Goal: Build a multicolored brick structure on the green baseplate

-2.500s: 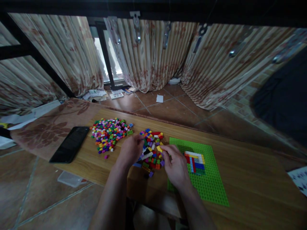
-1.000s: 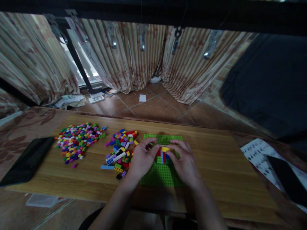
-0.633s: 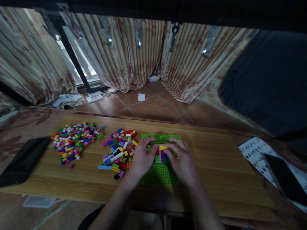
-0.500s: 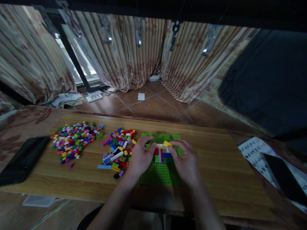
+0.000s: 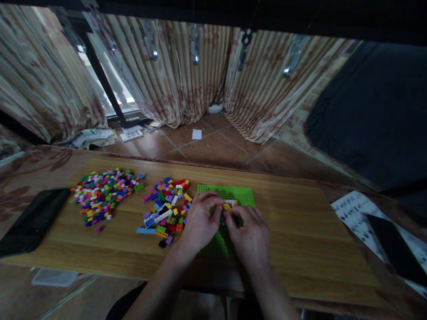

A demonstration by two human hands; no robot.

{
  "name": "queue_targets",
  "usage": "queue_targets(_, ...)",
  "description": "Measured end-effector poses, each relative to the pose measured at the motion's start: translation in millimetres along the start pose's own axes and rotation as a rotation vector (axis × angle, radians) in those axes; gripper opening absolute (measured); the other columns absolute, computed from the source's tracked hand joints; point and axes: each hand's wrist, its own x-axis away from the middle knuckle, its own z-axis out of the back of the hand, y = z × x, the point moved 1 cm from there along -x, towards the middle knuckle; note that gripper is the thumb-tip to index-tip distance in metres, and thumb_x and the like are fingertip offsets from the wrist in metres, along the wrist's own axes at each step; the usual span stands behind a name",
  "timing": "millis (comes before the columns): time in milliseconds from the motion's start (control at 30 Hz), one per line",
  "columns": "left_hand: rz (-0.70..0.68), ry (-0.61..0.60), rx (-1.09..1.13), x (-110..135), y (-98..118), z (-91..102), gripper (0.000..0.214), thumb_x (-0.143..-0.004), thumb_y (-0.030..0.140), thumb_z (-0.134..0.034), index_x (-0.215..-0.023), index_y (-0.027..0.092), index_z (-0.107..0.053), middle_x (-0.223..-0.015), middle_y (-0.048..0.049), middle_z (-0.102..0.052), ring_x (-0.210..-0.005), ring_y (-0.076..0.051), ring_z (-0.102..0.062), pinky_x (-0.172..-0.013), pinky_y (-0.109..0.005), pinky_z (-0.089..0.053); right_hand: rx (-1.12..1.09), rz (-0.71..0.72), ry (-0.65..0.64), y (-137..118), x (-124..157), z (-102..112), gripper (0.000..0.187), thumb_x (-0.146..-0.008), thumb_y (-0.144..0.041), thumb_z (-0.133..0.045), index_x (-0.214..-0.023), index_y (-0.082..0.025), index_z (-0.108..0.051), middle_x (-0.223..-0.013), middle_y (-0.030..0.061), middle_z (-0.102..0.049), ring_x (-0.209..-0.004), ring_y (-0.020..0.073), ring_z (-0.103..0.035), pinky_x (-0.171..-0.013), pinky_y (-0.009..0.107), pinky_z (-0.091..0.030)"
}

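A green baseplate lies on the wooden table, partly under both hands. On it sit built bricks, mostly covered by my fingers; a white brick shows at their far side. My right hand pinches a yellow brick low over these bricks; whether it is pressed on cannot be told. At the left end of the yellow brick, my left hand has its thumb and forefinger bent close together. What lies between those fingertips is hidden.
Left of the baseplate lies a loose pile of mixed bricks, with a larger pile of small bricks further left. A black tablet rests at the left edge. On the right are a printed sheet and a dark phone-like device.
My right hand has moved left and nearer with the yellow brick, lowering it over the built bricks. My left hand has shifted right, its fingers closing toward the brick.
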Motion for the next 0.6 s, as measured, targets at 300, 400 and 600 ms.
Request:
queue_targets(300,-0.023,-0.001,-0.138,1,1,-0.2,0.014,-0.085,0.012,-0.061,-0.086,0.02,-0.072,-0.111,-0.0067,-0.064,-0.107,-0.022,-0.06,-0.097,-0.043,-0.048,-0.069,-0.068,-0.081,7,1,2,0.019,-0.081,-0.033,-0.074,-0.072,-0.022,-0.061,-0.073,0.0,-0.065,-0.075,0.0203,-0.055,-0.07,0.031,-0.04)
queue_targets(400,-0.032,0.007,-0.164,2,1,-1.0,0.013,-0.085,0.012,-0.061,-0.087,0.02,-0.072,-0.111,-0.0075,-0.064,-0.105,-0.023,-0.06,-0.095,-0.043,-0.049,-0.126,-0.086,-0.09,12,0,7,0.013,-0.08,-0.03,-0.074,-0.078,-0.022,-0.064,-0.077,0.0007,-0.066,-0.08,0.021,-0.057,-0.072,0.032,-0.042)
queue_targets(600,-0.064,-0.011,-0.15,3,2,-6.2,0.02,-0.086,0.011,-0.059,-0.096,0.022,-0.073,-0.113,-0.007,-0.065,-0.109,-0.022,-0.059,-0.097,-0.042,-0.049,-0.119,-0.104,-0.114,17,0,8,0.007,-0.081,-0.026,-0.071,-0.085,-0.022,-0.068,-0.081,0.0021,-0.067,-0.083,0.0226,-0.058,-0.074,0.034,-0.043)
